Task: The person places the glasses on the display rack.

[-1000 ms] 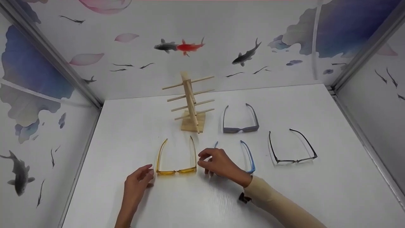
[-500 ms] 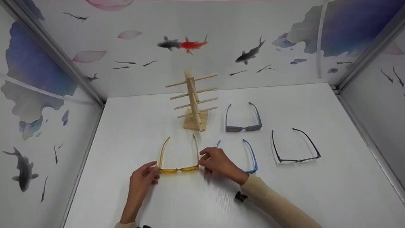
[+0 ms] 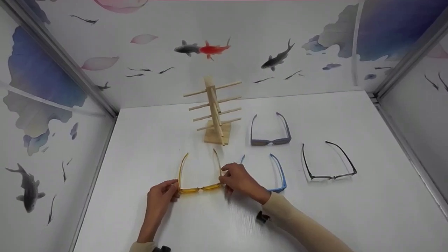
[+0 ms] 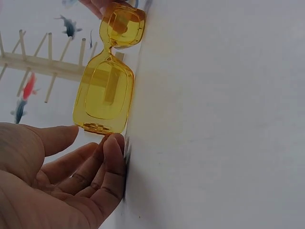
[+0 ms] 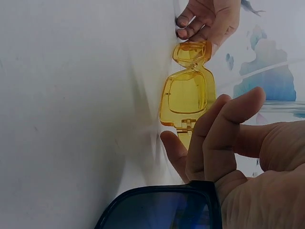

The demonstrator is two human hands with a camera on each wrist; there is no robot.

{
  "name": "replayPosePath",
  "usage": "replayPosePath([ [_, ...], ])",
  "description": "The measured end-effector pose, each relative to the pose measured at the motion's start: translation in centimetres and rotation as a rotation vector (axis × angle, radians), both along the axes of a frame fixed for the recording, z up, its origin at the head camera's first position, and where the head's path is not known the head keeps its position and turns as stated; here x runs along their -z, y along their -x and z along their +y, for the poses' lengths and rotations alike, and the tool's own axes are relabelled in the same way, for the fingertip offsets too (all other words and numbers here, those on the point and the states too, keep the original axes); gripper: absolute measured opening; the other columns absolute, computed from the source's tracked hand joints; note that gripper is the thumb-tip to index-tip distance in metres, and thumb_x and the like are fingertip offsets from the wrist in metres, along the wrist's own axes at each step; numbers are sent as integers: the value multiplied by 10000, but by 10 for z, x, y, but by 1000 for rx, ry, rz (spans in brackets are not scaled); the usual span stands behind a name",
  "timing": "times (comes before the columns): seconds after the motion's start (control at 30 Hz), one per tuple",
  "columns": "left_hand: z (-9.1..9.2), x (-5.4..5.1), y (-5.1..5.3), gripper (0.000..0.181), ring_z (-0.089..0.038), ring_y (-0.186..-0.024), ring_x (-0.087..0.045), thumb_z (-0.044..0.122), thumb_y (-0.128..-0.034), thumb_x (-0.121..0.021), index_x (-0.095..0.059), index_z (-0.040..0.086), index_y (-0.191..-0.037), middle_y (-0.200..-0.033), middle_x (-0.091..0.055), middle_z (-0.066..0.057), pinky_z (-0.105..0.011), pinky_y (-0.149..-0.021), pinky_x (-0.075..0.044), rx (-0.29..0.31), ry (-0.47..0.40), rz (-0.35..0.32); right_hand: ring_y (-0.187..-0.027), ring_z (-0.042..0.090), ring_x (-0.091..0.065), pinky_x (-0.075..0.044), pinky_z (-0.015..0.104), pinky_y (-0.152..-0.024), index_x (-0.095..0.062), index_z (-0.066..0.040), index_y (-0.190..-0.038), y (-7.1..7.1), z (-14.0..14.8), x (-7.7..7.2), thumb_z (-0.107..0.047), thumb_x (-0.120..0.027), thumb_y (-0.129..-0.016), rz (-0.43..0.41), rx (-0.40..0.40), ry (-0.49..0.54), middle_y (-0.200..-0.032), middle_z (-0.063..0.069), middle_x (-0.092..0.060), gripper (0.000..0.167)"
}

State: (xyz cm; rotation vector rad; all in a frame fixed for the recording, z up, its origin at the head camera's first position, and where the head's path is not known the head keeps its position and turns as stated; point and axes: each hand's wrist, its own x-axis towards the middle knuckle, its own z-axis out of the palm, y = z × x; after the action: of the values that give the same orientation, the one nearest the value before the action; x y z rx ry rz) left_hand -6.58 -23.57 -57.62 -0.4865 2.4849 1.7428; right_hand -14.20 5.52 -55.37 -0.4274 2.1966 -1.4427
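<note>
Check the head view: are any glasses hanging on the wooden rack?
No, the visible pegs of the wooden rack are all bare, and the yellow glasses are in front of it.

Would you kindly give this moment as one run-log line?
left hand: on left corner of yellow glasses; right hand: on right corner; blue glasses: on table, right of yellow pair; rack: standing beyond

Yellow glasses [image 4: 107, 71] had matching yellow lenses [image 4: 102, 95]. Other pairs: blue glasses [image 3: 279, 189], grey-purple glasses [image 3: 281, 141], black glasses [image 3: 333, 177]. Rack [image 3: 212, 105] was pale tan, table [image 3: 140, 140] white, sleeves [image 3: 294, 215] beige. White wall [image 3: 241, 21] carried a print: grey fish [image 3: 276, 60], a red fish [image 3: 214, 49], pink petals [image 3: 101, 63], blue-purple blotches [image 3: 402, 28].
</note>
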Motion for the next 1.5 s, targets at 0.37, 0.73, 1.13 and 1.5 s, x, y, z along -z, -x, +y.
replayPosePath([
  [0.37, 9, -11, -4, 351, -239, -793, -714, 183, -1088, -718, -743, -46, -1353, -920, -779, -99, -282, -670, -607, 28, -57, -50, -523, 80, -642, -604, 339, -540, -597, 158, -1437, -5, 15, -14, -20, -657, -1036, 23, 9, 9, -878, 208, -793, 443],
  [0.73, 25, -27, 1, 347, -236, -834, -727, 143, -1078, -711, -733, -52, -1364, -954, -791, -100, -277, -727, -617, 105, -92, -49, -538, 106, -644, -523, 267, -497, -619, 110, -1441, -8, 39, -28, -81, -676, -1043, 20, 73, 15, -904, 146, -795, 445],
  [1.13, 43, -42, 6, 378, -260, -891, -738, 155, -1077, -721, -701, -54, -1391, -981, -779, -113, -292, -749, -627, 182, -172, 22, -592, 145, -680, -607, 322, -537, -662, 93, -1399, -8, 61, -35, -63, -718, -1031, 0, 147, 72, -912, 124, -793, 404],
  [1.5, 56, -45, 20, 382, -248, -885, -743, 168, -1077, -721, -697, -65, -1379, -991, -789, -123, -300, -756, -628, 184, -224, 22, -659, 218, -719, -586, 350, -545, -730, 29, -1337, 2, 74, -38, -145, -724, -1023, 38, 206, 47, -894, 60, -800, 359],
])
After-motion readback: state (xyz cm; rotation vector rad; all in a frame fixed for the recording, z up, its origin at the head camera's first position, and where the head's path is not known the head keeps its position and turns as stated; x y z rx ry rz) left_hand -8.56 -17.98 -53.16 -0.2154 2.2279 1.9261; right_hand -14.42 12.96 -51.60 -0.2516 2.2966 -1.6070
